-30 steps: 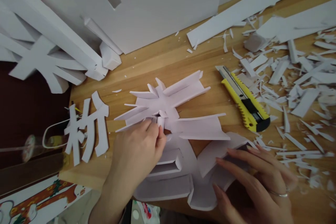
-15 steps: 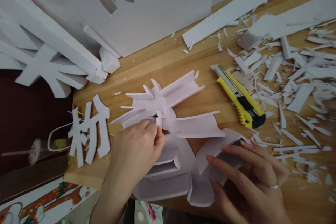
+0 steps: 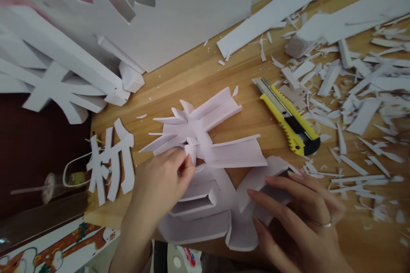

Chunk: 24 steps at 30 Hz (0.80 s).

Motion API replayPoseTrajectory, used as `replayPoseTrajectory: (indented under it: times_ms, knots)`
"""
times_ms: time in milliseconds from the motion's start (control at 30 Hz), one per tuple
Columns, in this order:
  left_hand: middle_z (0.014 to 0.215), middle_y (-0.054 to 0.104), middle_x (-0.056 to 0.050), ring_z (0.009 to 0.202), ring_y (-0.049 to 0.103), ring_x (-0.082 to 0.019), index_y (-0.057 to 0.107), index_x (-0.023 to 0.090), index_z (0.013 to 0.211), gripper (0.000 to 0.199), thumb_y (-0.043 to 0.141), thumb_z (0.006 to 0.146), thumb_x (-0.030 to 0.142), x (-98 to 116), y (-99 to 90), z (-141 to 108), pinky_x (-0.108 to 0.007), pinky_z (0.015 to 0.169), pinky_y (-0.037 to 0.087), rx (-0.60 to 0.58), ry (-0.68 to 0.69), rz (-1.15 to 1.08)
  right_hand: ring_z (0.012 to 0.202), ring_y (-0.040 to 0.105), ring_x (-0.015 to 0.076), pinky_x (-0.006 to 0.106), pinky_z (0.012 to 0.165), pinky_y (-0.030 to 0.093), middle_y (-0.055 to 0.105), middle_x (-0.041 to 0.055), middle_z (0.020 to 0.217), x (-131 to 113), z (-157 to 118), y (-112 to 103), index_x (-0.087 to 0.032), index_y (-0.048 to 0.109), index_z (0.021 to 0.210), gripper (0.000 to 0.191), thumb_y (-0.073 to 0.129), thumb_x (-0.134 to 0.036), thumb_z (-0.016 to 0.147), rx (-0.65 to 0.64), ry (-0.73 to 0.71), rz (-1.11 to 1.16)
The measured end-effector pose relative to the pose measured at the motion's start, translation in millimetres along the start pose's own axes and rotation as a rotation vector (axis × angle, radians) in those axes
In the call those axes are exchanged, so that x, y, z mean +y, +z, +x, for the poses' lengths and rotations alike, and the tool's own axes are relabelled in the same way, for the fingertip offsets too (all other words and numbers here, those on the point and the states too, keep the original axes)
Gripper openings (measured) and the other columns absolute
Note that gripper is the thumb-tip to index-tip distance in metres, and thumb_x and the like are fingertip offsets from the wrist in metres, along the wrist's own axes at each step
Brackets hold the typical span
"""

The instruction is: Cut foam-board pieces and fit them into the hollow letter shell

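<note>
A white paper shape (image 3: 213,151) with upright folded walls lies on the wooden table, its lower part curved and boxed. My left hand (image 3: 166,179) is closed near the middle of the shape, thumb and finger pinching a small white paper flap (image 3: 191,153). Over the shape's lower right part, my right hand (image 3: 297,213) rests with its fingers spread, the fingertips touching the paper wall. A ring is on one of its fingers. The yellow utility knife (image 3: 288,117) lies beyond my right hand with its blade out.
White paper scraps (image 3: 363,115) litter the right side. Long white strips (image 3: 282,13) lie at the back. A small cut-out character (image 3: 112,158) sits at the left, below a larger white folded form (image 3: 60,81). A big white board (image 3: 198,13) stands behind.
The whole view has shifted slightly, moving things a little leftward. My left hand keeps its pinch, and more of the small flap shows beside the thumb. My right hand stays spread on the paper.
</note>
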State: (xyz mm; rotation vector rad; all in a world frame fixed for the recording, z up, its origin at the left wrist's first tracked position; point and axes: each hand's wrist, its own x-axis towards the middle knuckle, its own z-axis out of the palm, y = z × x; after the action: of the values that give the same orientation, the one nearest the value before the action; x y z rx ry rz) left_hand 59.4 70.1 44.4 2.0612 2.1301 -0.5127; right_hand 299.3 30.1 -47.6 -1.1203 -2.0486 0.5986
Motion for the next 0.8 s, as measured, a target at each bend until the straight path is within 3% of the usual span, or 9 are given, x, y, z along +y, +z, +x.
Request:
replayPoseTrajectory:
  times_ms: [133, 333, 567, 800]
  knots:
    - [0.063, 0.061, 0.0, 0.057, 0.05, -0.016, 0.051, 0.021, 0.065, 0.031, 0.041, 0.094, 0.027, 1.1, 3.5, -2.2, -0.031, 0.057, 0.025, 0.039, 0.001, -0.044, 0.127, 0.046, 0.0338, 0.052, 0.108, 0.036, 0.053, 0.0079, 0.126, 1.5, -2.9, 2.9, -0.029, 0.062, 0.12, 0.033, 0.062, -0.024, 0.088, 0.006, 0.007, -0.011]
    - [0.06, 0.058, 0.0, 0.057, 0.046, -0.015, 0.05, 0.021, 0.06, 0.031, 0.044, 0.091, 0.025, 1.8, -8.0, -8.6, -0.031, 0.055, 0.023, 0.146, 0.002, -0.057, 0.141, 0.031, 0.0383, 0.057, 0.11, 0.033, 0.038, 0.0104, 0.149, 0.4, -2.2, 8.8, -0.029, 0.059, 0.13, 0.041, 0.065, -0.037, 0.09, -0.028, -0.04, -0.049]
    - [0.057, 0.05, 0.001, 0.054, 0.04, -0.014, 0.051, 0.021, 0.058, 0.03, 0.046, 0.087, 0.021, 3.7, -16.0, -8.4, -0.03, 0.055, 0.022, 0.14, 0.045, -0.114, 0.142, 0.029, 0.0389, 0.06, 0.11, 0.031, 0.037, 0.0123, 0.15, 0.3, -4.6, 10.3, -0.026, 0.062, 0.127, 0.039, 0.065, -0.034, 0.089, -0.001, -0.062, -0.053]
    - [0.054, 0.046, 0.003, 0.054, 0.037, -0.013, 0.046, 0.021, 0.056, 0.031, 0.046, 0.087, 0.022, -1.3, -5.6, -3.4, -0.029, 0.055, 0.022, 0.119, 0.032, -0.188, 0.142, 0.029, 0.0381, 0.059, 0.11, 0.032, 0.039, 0.0116, 0.149, -0.3, -4.5, 10.7, -0.028, 0.061, 0.128, 0.04, 0.065, -0.032, 0.089, 0.001, -0.056, -0.054]
